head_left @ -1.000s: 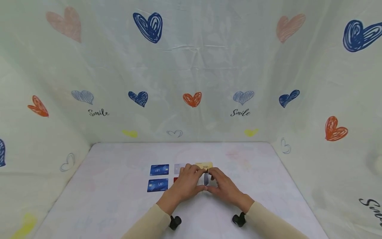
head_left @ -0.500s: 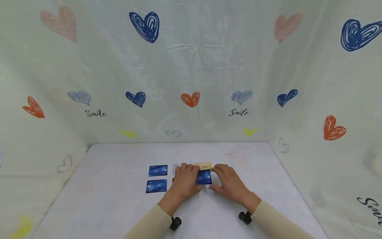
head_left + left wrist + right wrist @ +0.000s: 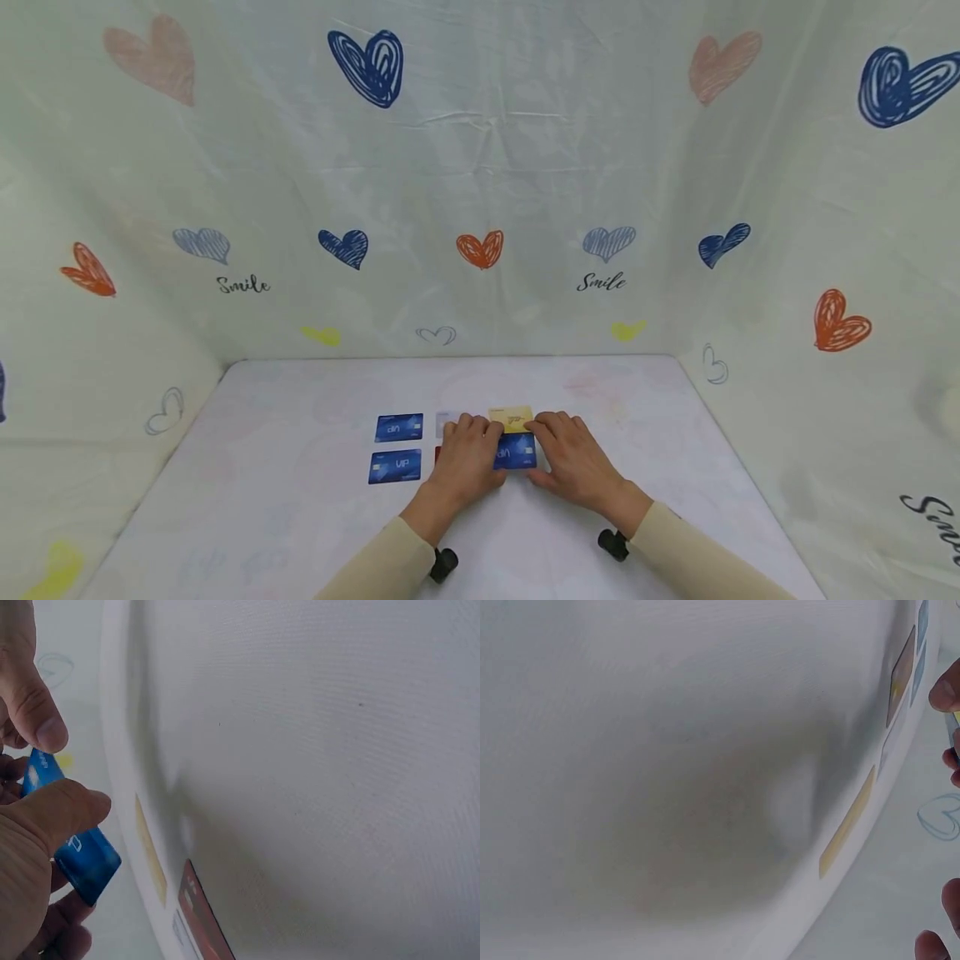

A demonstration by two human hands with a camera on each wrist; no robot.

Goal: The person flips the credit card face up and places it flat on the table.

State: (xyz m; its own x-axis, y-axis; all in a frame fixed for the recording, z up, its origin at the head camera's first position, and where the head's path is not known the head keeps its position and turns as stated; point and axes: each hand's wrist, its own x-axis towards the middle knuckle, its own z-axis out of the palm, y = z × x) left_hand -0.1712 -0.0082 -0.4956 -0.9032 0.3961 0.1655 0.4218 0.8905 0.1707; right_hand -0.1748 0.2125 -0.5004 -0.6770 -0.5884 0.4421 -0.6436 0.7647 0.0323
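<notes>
In the head view a blue card (image 3: 517, 451), its printing upside down, is held between the two hands. My left hand (image 3: 468, 457) grips its left part, thumb across the face and fingers behind, as the left wrist view shows the card (image 3: 94, 862). At the card's right end is my right hand (image 3: 573, 458), index fingertip by the far corner and thumb by the near one. Just beyond lies a yellow card (image 3: 512, 415). A red card (image 3: 202, 911) and a pale card (image 3: 444, 423) are partly hidden by my left hand.
Two more blue cards, an upper one (image 3: 399, 427) and a lower one (image 3: 394, 466) marked VIP, lie on the white table (image 3: 285, 517) to the left. A light curtain (image 3: 525, 183) printed with hearts encloses the back and sides.
The blue card was edge-on a second ago and now shows its blue face. My right fingers moved off to the right, then came back in to its right end.
</notes>
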